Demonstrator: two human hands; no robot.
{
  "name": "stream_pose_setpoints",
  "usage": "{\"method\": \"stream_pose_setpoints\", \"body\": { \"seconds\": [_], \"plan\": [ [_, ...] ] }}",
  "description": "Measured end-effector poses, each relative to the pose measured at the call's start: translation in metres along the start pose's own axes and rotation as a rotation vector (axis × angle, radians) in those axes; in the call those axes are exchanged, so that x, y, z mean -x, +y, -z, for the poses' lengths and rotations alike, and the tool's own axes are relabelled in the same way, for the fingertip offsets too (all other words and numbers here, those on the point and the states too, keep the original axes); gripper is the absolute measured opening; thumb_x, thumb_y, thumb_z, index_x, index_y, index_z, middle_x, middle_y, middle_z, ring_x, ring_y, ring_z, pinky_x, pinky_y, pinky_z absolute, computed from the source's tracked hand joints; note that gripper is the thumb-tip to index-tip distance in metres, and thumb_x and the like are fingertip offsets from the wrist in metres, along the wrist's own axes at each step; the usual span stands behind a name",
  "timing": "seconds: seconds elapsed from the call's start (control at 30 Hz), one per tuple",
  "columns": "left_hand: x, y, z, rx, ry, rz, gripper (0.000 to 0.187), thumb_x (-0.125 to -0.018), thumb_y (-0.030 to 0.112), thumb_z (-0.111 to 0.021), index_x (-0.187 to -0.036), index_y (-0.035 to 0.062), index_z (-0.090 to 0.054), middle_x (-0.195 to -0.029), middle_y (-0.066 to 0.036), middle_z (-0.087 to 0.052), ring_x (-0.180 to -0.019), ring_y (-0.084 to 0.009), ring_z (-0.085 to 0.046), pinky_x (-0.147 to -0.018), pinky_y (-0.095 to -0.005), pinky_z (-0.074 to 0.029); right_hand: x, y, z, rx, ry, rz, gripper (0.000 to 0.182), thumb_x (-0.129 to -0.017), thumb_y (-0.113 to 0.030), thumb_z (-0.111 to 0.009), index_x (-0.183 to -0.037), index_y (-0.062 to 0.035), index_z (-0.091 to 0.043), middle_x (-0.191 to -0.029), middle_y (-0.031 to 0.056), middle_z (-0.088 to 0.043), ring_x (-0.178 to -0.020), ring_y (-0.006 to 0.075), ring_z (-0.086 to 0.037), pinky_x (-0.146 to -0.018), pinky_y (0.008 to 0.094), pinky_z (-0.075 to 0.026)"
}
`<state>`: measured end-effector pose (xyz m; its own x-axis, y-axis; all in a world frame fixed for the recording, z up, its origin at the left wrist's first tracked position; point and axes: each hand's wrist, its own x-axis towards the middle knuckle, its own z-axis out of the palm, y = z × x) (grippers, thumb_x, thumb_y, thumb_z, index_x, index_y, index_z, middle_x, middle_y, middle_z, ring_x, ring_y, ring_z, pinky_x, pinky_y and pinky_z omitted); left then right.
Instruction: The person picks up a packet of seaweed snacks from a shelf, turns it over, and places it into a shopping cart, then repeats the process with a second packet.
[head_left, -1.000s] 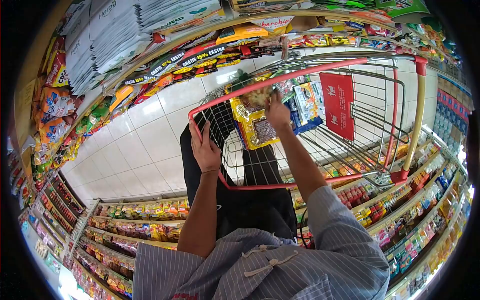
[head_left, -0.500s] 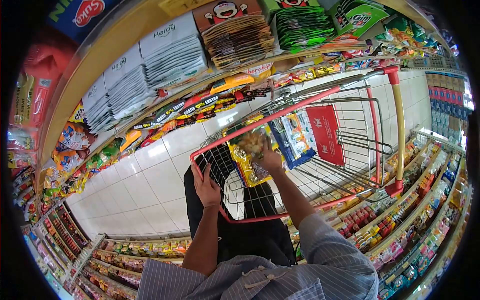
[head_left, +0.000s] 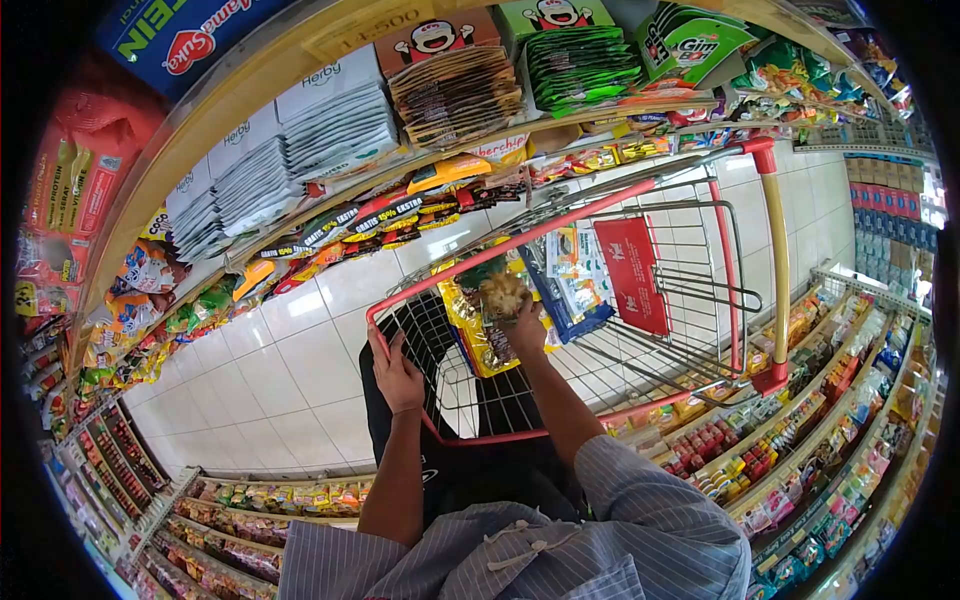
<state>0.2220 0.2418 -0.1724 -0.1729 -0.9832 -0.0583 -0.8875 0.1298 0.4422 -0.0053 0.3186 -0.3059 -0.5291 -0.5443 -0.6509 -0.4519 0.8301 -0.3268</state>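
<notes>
My left hand (head_left: 398, 380) holds the red rim (head_left: 402, 300) at the near left corner of a wire shopping cart (head_left: 600, 385), its fingers over the edge. Inside the cart, my right hand (head_left: 525, 330) has its fingers closed at the side of a clear pack of light brown food (head_left: 503, 296) with a dark green part at its top. That pack lies over a yellow packet (head_left: 462, 325). Beside them in the cart is a dark blue packet (head_left: 580, 325) with a white and orange packet (head_left: 575, 268) over it. My right fingertips are partly hidden.
A red sign (head_left: 632, 275) is fixed in the cart, near its tan handle (head_left: 779, 270). Along the far side runs a shelf (head_left: 330, 175) with white Herby sachets (head_left: 340, 115) and green sachets (head_left: 585, 70). More stocked shelves (head_left: 800, 420) stand at the right. White floor tiles (head_left: 270, 380) show below.
The cart and its contents sit slightly further left in view. My right fingers have closed at the pack's side, and more of the pack shows. My left hand keeps to the rim.
</notes>
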Motion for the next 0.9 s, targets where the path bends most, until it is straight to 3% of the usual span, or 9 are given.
{"method": "stream_pose_setpoints", "body": {
  "seconds": [0.1,0.3,0.4,0.5,0.57,0.63,0.7,0.77,0.9],
  "plan": [
    [0.0,0.001,-0.003,0.041,0.004,0.022,0.052,-0.076,-0.009,-0.05,-0.123,0.0113,-0.058,-0.151,-0.02,-0.03,-0.131,-0.0383,-0.041,-0.101,-0.0433,-0.04,-0.002,0.002,0.0,-0.019,0.019,0.013,0.094,-0.071,-0.036,-0.079,-0.141,-0.0078,-0.023,-0.133,0.0232,-0.038,-0.096,0.0422,-0.062,-0.076,0.0484,-0.053],
    [0.003,-0.001,0.0,0.045,0.025,0.008,0.05,-0.076,-0.007,-0.051,-0.123,0.0103,-0.058,-0.152,-0.019,-0.028,-0.131,-0.038,-0.041,-0.103,-0.0423,-0.039,0.0,0.021,0.018,-0.174,0.069,0.052,0.052,-0.074,-0.03,-0.073,-0.115,-0.0005,-0.057,-0.097,0.0236,-0.065,-0.092,0.0399,-0.064,-0.076,0.0459,-0.05],
    [0.011,-0.002,0.011,0.019,-0.067,0.039,0.048,-0.077,-0.001,-0.057,-0.123,0.0094,-0.057,-0.154,-0.019,-0.022,-0.135,-0.0395,-0.033,-0.107,-0.0463,-0.033,0.025,0.032,0.046,-0.418,-0.027,0.151,0.036,-0.072,-0.025,-0.072,-0.098,-0.0009,-0.067,-0.088,0.0192,-0.069,-0.086,0.0306,-0.065,-0.076,0.0395,-0.048],
    [0.01,0.014,0.033,-0.186,-0.223,-0.074,0.048,-0.078,0.017,-0.066,-0.123,0.0047,-0.057,-0.156,-0.019,-0.014,-0.139,-0.0443,-0.019,-0.111,-0.0583,-0.019,0.078,0.006,0.121,-0.696,-0.285,0.03,0.027,-0.075,-0.022,-0.072,-0.098,-0.0089,-0.065,-0.067,0.0026,-0.056,-0.052,0.0123,-0.049,-0.045,0.0291,-0.035],
    [0.006,0.04,0.053,-0.168,-0.339,-0.032,0.045,-0.086,0.028,-0.065,-0.124,0.0041,-0.058,-0.154,-0.02,-0.02,-0.139,-0.0385,-0.024,-0.113,-0.0517,-0.021,0.12,-0.015,0.176,-0.861,-0.402,-0.009,0.024,-0.077,-0.021,-0.071,-0.097,-0.0102,-0.063,-0.066,-0.0011,-0.049,-0.048,0.0089,-0.04,-0.042,0.0268,-0.028],
    [-0.016,0.048,0.052,0.637,-0.923,0.257,0.061,-0.091,0.051,-0.056,-0.133,0.0066,-0.051,-0.149,-0.018,-0.033,-0.136,-0.0296,-0.035,-0.112,-0.0446,-0.028,0.158,-0.03,0.217,-1.065,-0.504,-0.048,0.023,-0.079,-0.018,-0.07,-0.098,-0.0105,-0.059,-0.064,-0.0052,-0.041,-0.044,0.0059,-0.031,-0.04,0.0244,-0.022],
    [-0.008,0.079,0.058,1.187,-1.145,0.499,0.075,-0.092,0.065,-0.042,-0.141,0.0071,-0.04,-0.141,-0.015,-0.046,-0.127,-0.022,-0.048,-0.106,-0.038,-0.037,0.175,-0.029,0.229,-1.081,-0.392,0.022,0.02,-0.08,-0.019,-0.07,-0.094,-0.0109,-0.058,-0.065,-0.0058,-0.044,-0.043,0.0047,-0.032,-0.039,0.0235,-0.023],
    [-0.008,0.12,0.077,1.438,-1.276,0.318,0.078,-0.093,0.066,-0.037,-0.144,0.0069,-0.032,-0.137,-0.011,-0.05,-0.121,-0.0204,-0.053,-0.102,-0.0368,-0.042,0.186,-0.031,0.238,-1.162,-0.343,0.077,0.015,-0.083,-0.018,-0.069,-0.091,-0.0124,-0.057,-0.066,-0.0069,-0.047,-0.042,0.0029,-0.033,-0.038,0.0223,-0.021],
    [-0.018,0.166,0.099,1.584,-1.107,0.354,0.061,-0.097,0.051,-0.048,-0.138,0.0061,-0.041,-0.131,-0.009,-0.055,-0.116,-0.0182,-0.057,-0.098,-0.0369,-0.048,0.208,-0.051,0.262,-1.191,-0.316,0.152,0.014,-0.086,-0.016,-0.067,-0.095,-0.0103,-0.058,-0.06,-0.0085,-0.045,-0.039,0.001,-0.029,-0.037,0.0209,-0.019]
  ]
}}
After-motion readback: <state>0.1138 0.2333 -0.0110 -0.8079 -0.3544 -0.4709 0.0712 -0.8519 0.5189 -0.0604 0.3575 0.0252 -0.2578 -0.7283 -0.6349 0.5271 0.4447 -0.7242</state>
